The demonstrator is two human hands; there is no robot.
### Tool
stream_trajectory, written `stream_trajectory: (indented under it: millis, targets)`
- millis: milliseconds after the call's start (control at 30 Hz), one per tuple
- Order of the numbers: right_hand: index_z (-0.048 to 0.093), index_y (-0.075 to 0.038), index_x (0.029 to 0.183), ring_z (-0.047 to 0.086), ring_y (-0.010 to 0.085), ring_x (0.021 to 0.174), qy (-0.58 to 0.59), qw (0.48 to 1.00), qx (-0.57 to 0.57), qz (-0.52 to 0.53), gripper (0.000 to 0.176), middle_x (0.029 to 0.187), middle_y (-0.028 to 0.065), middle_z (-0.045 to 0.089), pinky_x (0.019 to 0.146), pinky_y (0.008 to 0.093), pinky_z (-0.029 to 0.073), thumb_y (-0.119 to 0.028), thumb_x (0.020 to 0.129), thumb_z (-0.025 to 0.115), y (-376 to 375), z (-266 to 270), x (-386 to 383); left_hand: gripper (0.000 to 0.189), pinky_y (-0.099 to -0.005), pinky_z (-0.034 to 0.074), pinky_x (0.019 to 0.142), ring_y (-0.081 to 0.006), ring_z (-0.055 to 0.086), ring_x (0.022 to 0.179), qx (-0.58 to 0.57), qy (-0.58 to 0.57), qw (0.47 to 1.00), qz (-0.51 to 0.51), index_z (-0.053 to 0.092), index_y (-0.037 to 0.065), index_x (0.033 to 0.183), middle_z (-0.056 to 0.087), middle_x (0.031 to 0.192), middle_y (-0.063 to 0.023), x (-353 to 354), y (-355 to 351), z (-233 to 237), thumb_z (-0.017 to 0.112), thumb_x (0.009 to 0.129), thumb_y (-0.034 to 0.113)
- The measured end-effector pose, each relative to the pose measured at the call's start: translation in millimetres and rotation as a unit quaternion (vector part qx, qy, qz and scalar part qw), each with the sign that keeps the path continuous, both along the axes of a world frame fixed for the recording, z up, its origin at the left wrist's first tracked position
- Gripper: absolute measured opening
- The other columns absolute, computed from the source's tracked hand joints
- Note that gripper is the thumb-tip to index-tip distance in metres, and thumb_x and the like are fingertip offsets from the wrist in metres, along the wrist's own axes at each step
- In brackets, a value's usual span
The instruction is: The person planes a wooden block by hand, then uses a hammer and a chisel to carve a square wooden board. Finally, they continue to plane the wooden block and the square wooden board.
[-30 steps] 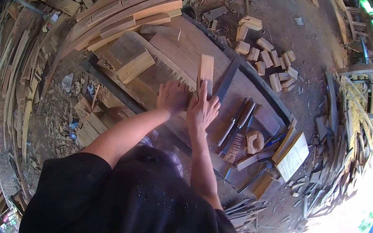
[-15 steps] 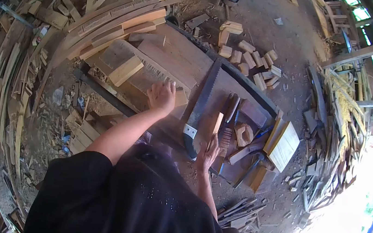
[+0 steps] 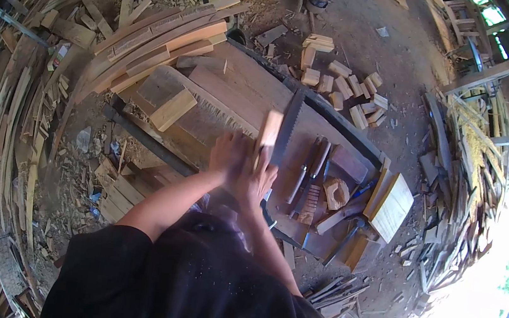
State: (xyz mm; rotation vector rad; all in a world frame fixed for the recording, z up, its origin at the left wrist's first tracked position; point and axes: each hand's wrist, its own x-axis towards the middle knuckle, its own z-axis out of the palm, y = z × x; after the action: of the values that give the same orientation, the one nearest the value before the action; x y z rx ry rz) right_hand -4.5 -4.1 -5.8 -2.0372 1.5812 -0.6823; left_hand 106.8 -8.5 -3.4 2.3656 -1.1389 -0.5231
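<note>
Over the low workbench (image 3: 240,71), my right hand (image 3: 256,181) is closed on a small pale wood piece (image 3: 270,128) that points away from me. My left hand (image 3: 227,156) is close beside it, blurred, its fingers partly hidden, so its hold is unclear. Just right of the wood piece lies a handsaw (image 3: 289,122), its handle end partly behind my right hand. A light wood block (image 3: 173,109) rests on a thick grey board (image 3: 165,82) to the left of my hands.
Chisels (image 3: 297,183), a hollowed wood block (image 3: 336,193) and a hammer (image 3: 346,239) lie on the bench's right part. Curved wood strips (image 3: 167,40) are stacked at its far left. Small cut blocks (image 3: 339,87) are piled on the ground beyond.
My right hand has moved left and forward with the wood piece, from beside the tools to my left hand. A chisel it partly covered now shows. The saw appears shifted right and turned.
</note>
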Motion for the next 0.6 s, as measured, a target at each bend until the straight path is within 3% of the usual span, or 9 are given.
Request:
stream_trajectory:
  millis: [100,300,400,467,533,600]
  targets:
    - [0.042,-0.020,0.145,0.051,0.0401,0.092,-0.010,1.000,-0.027,-0.011,0.053,0.100,0.0237,0.047,0.076,0.0499,0.042,-0.025,0.094,0.057,-50,8,22,0.038,-0.0493,0.046,0.090,-0.0409,0.056,0.102,0.012,-0.014,0.999,-0.039,0.056,0.011,0.123,0.059,0.112,-0.0187,-4,5,9,0.040,0.100,0.036]
    - [0.042,-0.017,0.146,0.048,0.0411,0.088,0.034,0.995,-0.043,0.084,0.058,0.096,0.0234,0.045,0.075,0.0495,0.040,-0.026,0.091,0.060,10,2,-19,0.035,-0.0485,0.047,0.088,-0.0403,0.055,0.103,0.023,0.010,1.000,0.013,0.055,0.010,0.121,0.059,0.110,-0.0173,-2,-3,13,0.043,0.099,0.034]
    - [0.042,-0.016,0.145,0.049,0.0404,0.089,0.033,0.997,-0.040,0.050,0.057,0.097,0.0226,0.045,0.074,0.0492,0.041,-0.024,0.091,0.060,-7,8,2,0.034,-0.0488,0.046,0.088,-0.0408,0.055,0.101,-0.006,-0.008,0.998,-0.067,0.055,0.009,0.120,0.059,0.111,-0.0176,0,4,8,0.043,0.099,0.033]
    - [0.043,-0.016,0.144,0.050,0.0410,0.092,0.033,0.999,-0.006,0.033,0.055,0.099,0.0230,0.046,0.077,0.0505,0.042,-0.022,0.091,0.059,-46,17,17,0.033,-0.0487,0.046,0.088,-0.0402,0.055,0.100,-0.038,-0.024,0.999,-0.008,0.055,0.009,0.119,0.058,0.111,-0.0175,-4,1,-18,0.044,0.098,0.032]
    - [0.043,-0.017,0.143,0.052,0.0412,0.093,-0.037,0.997,0.057,0.038,0.053,0.100,0.0233,0.047,0.079,0.0510,0.044,-0.023,0.093,0.057,-69,16,17,0.029,-0.0493,0.048,0.086,-0.0390,0.056,0.101,-0.040,-0.024,0.999,0.004,0.057,0.008,0.113,0.058,0.112,-0.0160,-7,3,-7,0.048,0.096,0.029]
    - [0.045,-0.018,0.142,0.053,0.0418,0.093,-0.038,0.998,0.030,0.046,0.051,0.100,0.0238,0.048,0.081,0.0514,0.045,-0.025,0.093,0.057,-56,15,3,0.025,-0.0499,0.051,0.083,-0.0377,0.057,0.102,-0.050,-0.023,0.998,0.016,0.059,0.008,0.108,0.058,0.114,-0.0144,-9,1,5,0.052,0.093,0.027]
